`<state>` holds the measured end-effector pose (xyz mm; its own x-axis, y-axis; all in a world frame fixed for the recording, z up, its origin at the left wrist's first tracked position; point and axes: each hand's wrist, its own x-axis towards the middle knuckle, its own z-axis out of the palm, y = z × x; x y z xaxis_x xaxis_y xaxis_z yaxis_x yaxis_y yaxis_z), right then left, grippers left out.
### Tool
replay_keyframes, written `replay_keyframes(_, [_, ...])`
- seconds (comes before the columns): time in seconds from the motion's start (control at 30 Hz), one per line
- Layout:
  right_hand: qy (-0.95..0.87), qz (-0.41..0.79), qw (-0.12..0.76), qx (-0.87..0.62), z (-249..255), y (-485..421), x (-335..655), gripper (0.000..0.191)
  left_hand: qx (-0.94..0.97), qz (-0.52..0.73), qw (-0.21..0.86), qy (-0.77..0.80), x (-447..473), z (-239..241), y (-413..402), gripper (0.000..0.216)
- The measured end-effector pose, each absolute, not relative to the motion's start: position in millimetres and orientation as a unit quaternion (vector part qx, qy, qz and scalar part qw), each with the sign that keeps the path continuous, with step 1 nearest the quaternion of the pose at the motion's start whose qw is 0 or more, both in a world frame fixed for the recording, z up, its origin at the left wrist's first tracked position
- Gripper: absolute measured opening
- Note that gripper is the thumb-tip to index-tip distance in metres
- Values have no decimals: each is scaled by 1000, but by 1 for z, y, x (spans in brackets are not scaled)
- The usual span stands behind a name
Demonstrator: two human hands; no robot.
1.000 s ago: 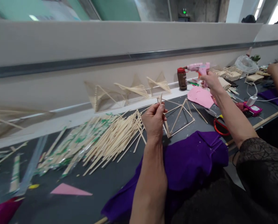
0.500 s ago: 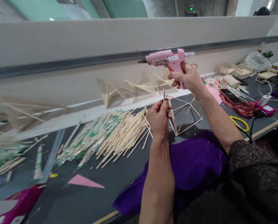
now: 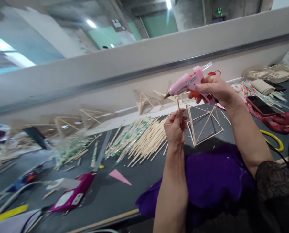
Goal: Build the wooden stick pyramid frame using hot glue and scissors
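My right hand (image 3: 217, 89) is wrapped round the grip of a pink hot glue gun (image 3: 184, 83). A clear glue stick (image 3: 207, 66) pokes out of the gun's back, and its dark nozzle points down to the left. Below the gun, my left hand (image 3: 175, 127) pinches a thin wooden stick (image 3: 178, 105) upright, its top end a little to the right of the nozzle. Just right of my left hand, an open frame of wooden sticks (image 3: 208, 136) stands on the dark table (image 3: 105, 202).
Loose wooden sticks (image 3: 148, 140) and bagged sticks (image 3: 127, 137) lie left of my hands. Stick models (image 3: 148, 103) line the wall. A purple cloth (image 3: 217, 178) covers the near edge. A pink paper triangle (image 3: 120, 177), magenta box (image 3: 74, 192), phone (image 3: 261, 105) and yellow-handled scissors (image 3: 272, 140) lie around.
The glue gun has tilted nozzle-down and come closer to the top of the stick in my left hand. My view has swung left, showing more of the table there.
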<state>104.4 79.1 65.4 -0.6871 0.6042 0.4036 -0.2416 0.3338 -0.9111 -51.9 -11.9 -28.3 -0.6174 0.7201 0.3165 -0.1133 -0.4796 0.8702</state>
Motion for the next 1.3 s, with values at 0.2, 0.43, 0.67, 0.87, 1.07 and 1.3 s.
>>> replay_keyframes(0.2, [-713, 567, 383, -152, 63, 87, 103, 30, 330, 795, 271, 431, -57, -29, -13, 38])
replay_keyframes(0.43, [-706, 559, 396, -181, 61, 87, 104, 26, 335, 807, 296, 385, -64, -36, -11, 36])
replay_keyframes(0.67, [-714, 544, 402, -180, 61, 82, 105, 29, 311, 814, 279, 403, -68, -38, -10, 30])
replay_keyframes(0.87, [-716, 534, 407, -189, 62, 82, 105, 28, 346, 801, 313, 374, -70, -39, -12, 31])
replay_keyframes(1.07, [-711, 552, 402, -168, 61, 86, 100, 28, 328, 814, 360, 317, -68, -38, -12, 35])
replay_keyframes(1.3, [-708, 566, 392, -156, 62, 82, 96, 26, 314, 817, 393, 283, -64, -36, -12, 31])
